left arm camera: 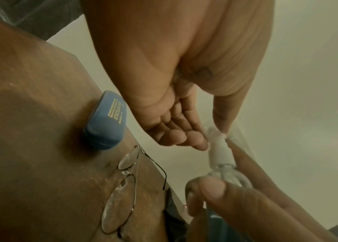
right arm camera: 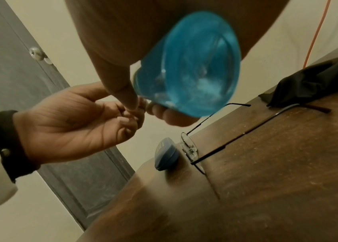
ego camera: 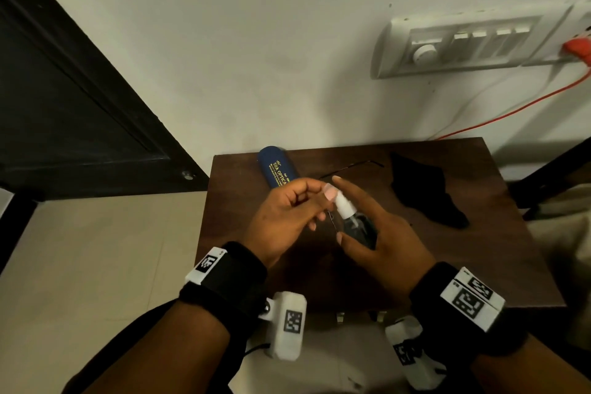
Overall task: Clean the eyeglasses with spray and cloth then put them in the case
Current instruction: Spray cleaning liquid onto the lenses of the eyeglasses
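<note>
Here right hand point(ego camera: 380, 233) wraps blue spray bottle point(right arm camera: 186, 65), held above table point(ego camera: 431, 249). Left hand point(ego camera: 287, 217) pinches bottle's cap point(left arm camera: 218, 135) with thumb and fingertips. Glasses point(left arm camera: 122, 188) lie open on table beneath hands, between blue case point(left arm camera: 108, 121) and black cloth point(ego camera: 425, 189). Case shut.

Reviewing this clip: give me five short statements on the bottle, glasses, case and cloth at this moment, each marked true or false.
1. The right hand holds the spray bottle. True.
2. The eyeglasses are inside the case. False: they lie unfolded on the wooden table.
3. The blue eyeglass case is shut. True.
4. The left hand holds the black cloth. False: the black cloth lies on the table; the left hand's fingers are at the bottle's white spray top.
5. The bottle stands on the table. False: it is held above it.
</note>
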